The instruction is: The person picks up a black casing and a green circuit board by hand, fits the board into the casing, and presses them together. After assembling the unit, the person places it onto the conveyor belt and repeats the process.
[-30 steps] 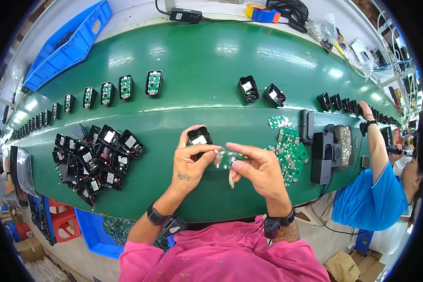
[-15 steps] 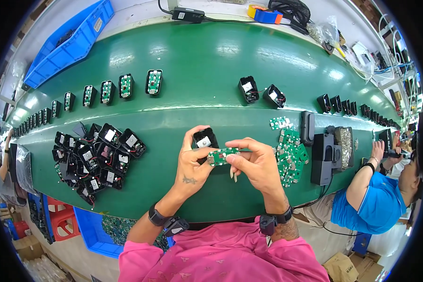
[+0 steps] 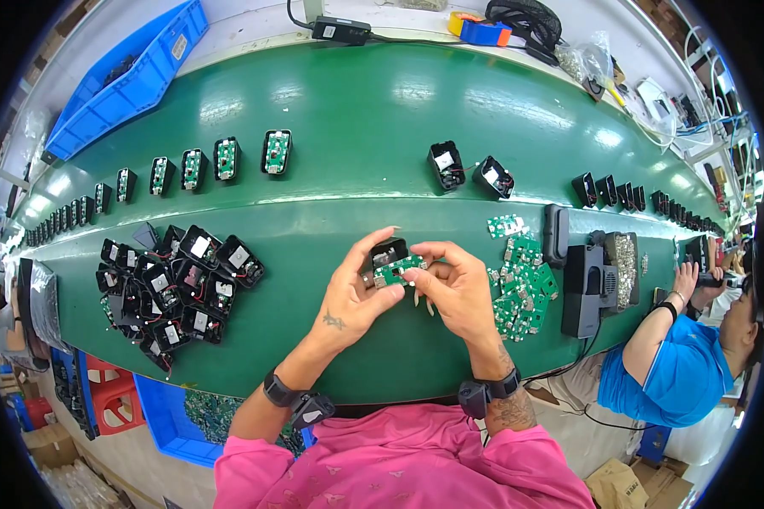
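Note:
In front of me, my left hand [image 3: 354,299] is wrapped round a small open black plastic housing [image 3: 389,248]. My right hand [image 3: 457,293] pinches a green circuit board [image 3: 396,271] between thumb and fingers. The board lies across the near side of the housing's mouth, tilted, with my left thumb at its lower edge. Fingers hide part of both pieces, and I cannot tell whether the board sits inside the rim. Left of my hands is a heap of black housings [image 3: 165,288] with white parts and red wires in them. To the right lies a pile of loose green boards [image 3: 522,288].
Housings with boards [image 3: 276,153] stand in a curved row at the far left; housings without boards [image 3: 446,164] stand far right. A black speaker-like device [image 3: 582,288] and a tray of small metal parts [image 3: 622,267] are at right. A person in blue [image 3: 679,365] works there.
The circuit board has come left and up against the housing, covering more of its mouth. My left thumb has moved onto the board's edge, and my hands are closer together.

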Action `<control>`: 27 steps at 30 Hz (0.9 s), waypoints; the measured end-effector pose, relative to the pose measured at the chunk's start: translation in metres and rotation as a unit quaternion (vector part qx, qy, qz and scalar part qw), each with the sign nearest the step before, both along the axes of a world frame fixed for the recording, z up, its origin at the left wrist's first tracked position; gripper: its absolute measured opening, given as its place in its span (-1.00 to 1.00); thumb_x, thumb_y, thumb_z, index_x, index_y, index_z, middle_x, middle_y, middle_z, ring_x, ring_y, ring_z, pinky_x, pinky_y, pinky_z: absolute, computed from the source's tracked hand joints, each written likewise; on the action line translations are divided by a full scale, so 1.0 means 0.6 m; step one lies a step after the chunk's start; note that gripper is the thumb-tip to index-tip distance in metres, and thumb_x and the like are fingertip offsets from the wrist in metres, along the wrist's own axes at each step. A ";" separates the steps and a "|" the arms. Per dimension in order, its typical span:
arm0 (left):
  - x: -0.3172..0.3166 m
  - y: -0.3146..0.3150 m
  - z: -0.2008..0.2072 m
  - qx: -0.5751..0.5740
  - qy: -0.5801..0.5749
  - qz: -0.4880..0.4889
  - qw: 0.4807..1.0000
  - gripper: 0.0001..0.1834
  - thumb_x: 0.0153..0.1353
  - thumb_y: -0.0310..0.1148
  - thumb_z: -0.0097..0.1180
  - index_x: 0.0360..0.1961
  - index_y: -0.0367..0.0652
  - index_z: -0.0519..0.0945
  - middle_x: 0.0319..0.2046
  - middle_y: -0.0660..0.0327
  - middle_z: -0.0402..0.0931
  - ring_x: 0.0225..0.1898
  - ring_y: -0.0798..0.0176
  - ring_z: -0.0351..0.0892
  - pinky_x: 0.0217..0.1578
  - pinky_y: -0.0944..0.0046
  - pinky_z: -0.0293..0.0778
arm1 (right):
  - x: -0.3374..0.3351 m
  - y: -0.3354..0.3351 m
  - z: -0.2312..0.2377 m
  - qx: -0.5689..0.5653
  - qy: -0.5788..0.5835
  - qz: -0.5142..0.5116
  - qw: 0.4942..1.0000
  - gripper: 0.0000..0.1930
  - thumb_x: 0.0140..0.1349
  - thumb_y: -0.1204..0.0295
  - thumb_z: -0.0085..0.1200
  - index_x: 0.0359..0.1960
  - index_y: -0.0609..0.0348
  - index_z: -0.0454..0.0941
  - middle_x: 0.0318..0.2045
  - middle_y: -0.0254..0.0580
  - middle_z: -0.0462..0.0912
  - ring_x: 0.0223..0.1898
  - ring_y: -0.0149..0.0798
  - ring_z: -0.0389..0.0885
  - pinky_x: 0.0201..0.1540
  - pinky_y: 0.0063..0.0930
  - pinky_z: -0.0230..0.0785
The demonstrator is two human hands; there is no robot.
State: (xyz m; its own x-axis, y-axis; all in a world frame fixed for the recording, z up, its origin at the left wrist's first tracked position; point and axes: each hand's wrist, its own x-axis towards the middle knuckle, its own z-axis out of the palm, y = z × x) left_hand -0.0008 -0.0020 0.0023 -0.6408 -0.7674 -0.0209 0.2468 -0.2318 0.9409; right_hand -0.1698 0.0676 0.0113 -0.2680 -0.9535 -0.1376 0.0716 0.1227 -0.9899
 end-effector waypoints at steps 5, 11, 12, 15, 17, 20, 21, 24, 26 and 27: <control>0.001 0.001 -0.002 0.045 -0.020 0.015 0.999 -0.33 0.26 -0.52 0.12 0.38 -0.11 0.21 0.07 0.17 0.48 0.12 0.30 0.48 0.11 0.29 0.51 | 0.009 -0.007 0.007 -0.040 0.147 -0.011 0.988 -0.66 0.13 0.61 0.31 -0.01 0.24 0.64 -0.09 -0.21 0.52 -0.17 -0.43 0.58 -0.29 -0.63 0.44; -0.002 -0.001 0.010 0.114 -0.039 0.018 0.993 -0.42 0.33 -0.53 0.02 0.36 -0.11 0.21 0.05 0.13 0.47 0.07 0.27 0.54 -0.06 0.20 0.66 | 0.005 -0.015 0.017 -0.152 0.382 0.008 0.911 -0.74 0.08 0.45 0.36 -0.15 -0.08 0.77 0.14 -0.17 0.48 0.18 -0.14 0.34 0.08 -0.27 0.30; -0.001 0.001 0.009 0.117 -0.035 0.010 0.992 -0.44 0.35 -0.52 0.00 0.35 -0.11 0.21 0.05 0.11 0.47 0.04 0.25 0.57 -0.10 0.20 0.69 | 0.005 -0.020 0.018 -0.153 0.382 0.008 0.912 -0.74 0.08 0.45 0.36 -0.15 -0.08 0.77 0.14 -0.17 0.48 0.18 -0.14 0.34 0.08 -0.27 0.30; -0.003 0.002 0.010 0.129 -0.020 -0.004 0.991 -0.47 0.38 -0.50 -0.02 0.35 -0.12 0.20 0.03 0.07 0.48 -0.04 0.21 0.62 -0.19 0.22 0.72 | 0.010 -0.028 0.023 -0.138 0.339 0.037 0.930 -0.80 0.12 0.46 0.32 -0.19 -0.07 0.78 0.15 -0.17 0.48 0.19 -0.15 0.33 0.09 -0.27 0.30; -0.002 0.001 0.011 0.137 -0.011 -0.009 0.991 -0.47 0.39 -0.48 -0.02 0.35 -0.13 0.19 0.02 0.06 0.48 -0.09 0.20 0.65 -0.24 0.26 0.72 | 0.014 -0.031 0.021 -0.134 0.297 0.053 0.944 -0.84 0.16 0.46 0.29 -0.21 -0.01 0.77 0.15 -0.16 0.48 0.21 -0.15 0.31 0.09 -0.29 0.30; 0.000 -0.001 0.007 0.133 -0.017 -0.027 0.991 -0.48 0.38 -0.53 -0.02 0.34 -0.15 0.20 0.00 0.07 0.48 -0.15 0.24 0.66 -0.27 0.30 0.72 | 0.024 -0.034 0.015 -0.145 0.262 0.047 0.953 -0.89 0.17 0.47 0.26 -0.26 0.08 0.73 0.12 -0.10 0.49 0.20 -0.01 0.29 0.20 -0.15 0.25; -0.001 0.001 0.003 0.101 -0.022 -0.022 0.994 -0.48 0.37 -0.56 -0.02 0.33 -0.17 0.22 -0.02 0.08 0.48 -0.17 0.27 0.65 -0.27 0.32 0.71 | 0.027 -0.033 0.012 -0.145 0.262 0.048 0.953 -0.89 0.17 0.47 0.26 -0.26 0.08 0.73 0.12 -0.10 0.49 0.20 -0.01 0.29 0.20 -0.15 0.25; -0.001 0.004 0.001 0.053 -0.029 0.018 0.998 -0.48 0.36 -0.59 -0.02 0.33 -0.17 0.25 -0.04 0.10 0.49 -0.25 0.32 0.66 -0.31 0.38 0.68 | 0.038 -0.025 0.008 -0.159 0.314 -0.007 0.936 -0.91 0.21 0.47 0.23 -0.28 0.17 0.69 0.09 -0.08 0.48 0.08 -0.13 0.38 0.03 -0.27 0.33; 0.000 0.006 0.005 0.032 -0.019 0.077 0.996 -0.46 0.33 -0.62 0.02 0.33 -0.15 0.32 -0.05 0.12 0.51 -0.30 0.35 0.66 -0.32 0.40 0.66 | 0.047 -0.018 0.018 -0.204 0.510 -0.107 0.829 -0.94 0.20 0.52 0.21 -0.32 0.23 0.64 -0.09 -0.03 0.53 -0.09 -0.12 0.47 -0.12 -0.26 0.37; 0.001 0.007 0.008 0.033 -0.020 0.078 0.996 -0.46 0.33 -0.62 0.02 0.33 -0.15 0.32 -0.05 0.12 0.51 -0.30 0.35 0.66 -0.32 0.40 0.66 | 0.047 -0.019 0.017 -0.205 0.510 -0.105 0.829 -0.94 0.20 0.52 0.21 -0.32 0.23 0.64 -0.09 -0.03 0.53 -0.09 -0.12 0.47 -0.12 -0.26 0.37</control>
State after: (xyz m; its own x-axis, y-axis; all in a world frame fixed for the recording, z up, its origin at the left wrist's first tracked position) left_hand -0.0004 0.0024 0.0070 -0.5121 -0.8534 -0.0973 0.2478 -0.2553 0.9346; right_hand -0.1414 0.0563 0.0216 -0.2130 -0.7817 0.5861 -0.8504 -0.1471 -0.5052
